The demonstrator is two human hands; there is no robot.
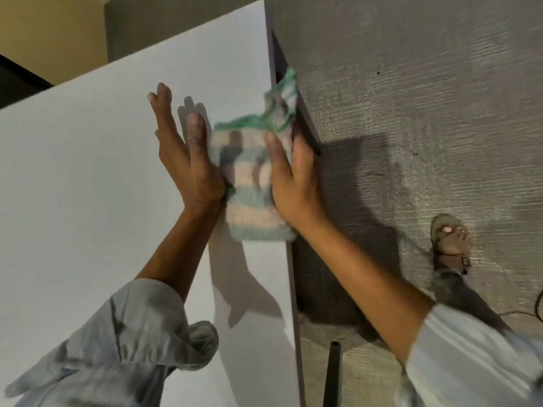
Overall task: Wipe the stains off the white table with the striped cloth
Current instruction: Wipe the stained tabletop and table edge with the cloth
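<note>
Grey, finely ribbed carpet (411,83) to the right, under a smooth matte white table (88,186); nearest, crumpled pale grey sleeves (123,342) at the lower corners, forearms bare beyond them; a thin black table leg (333,374) below the near right edge; a sandalled foot (451,242) on the carpet, well apart from the table. Farther up, against the table's right edge, a fuzzy, soft striped cloth (249,183), folded into a rough oblong, bands of teal and cream, far end bunched and green-fringed, hanging over the edge. Left hand (185,160) flat, fingers straight and spread, palm edge pressed to the cloth's left side; right hand (293,177) likewise flat and unclenched, pressed to its right side at the table's edge; cloth sandwiched between both palms, neither hand curled around it. Beyond, the table's far corner and a yellow wall (53,33).
</note>
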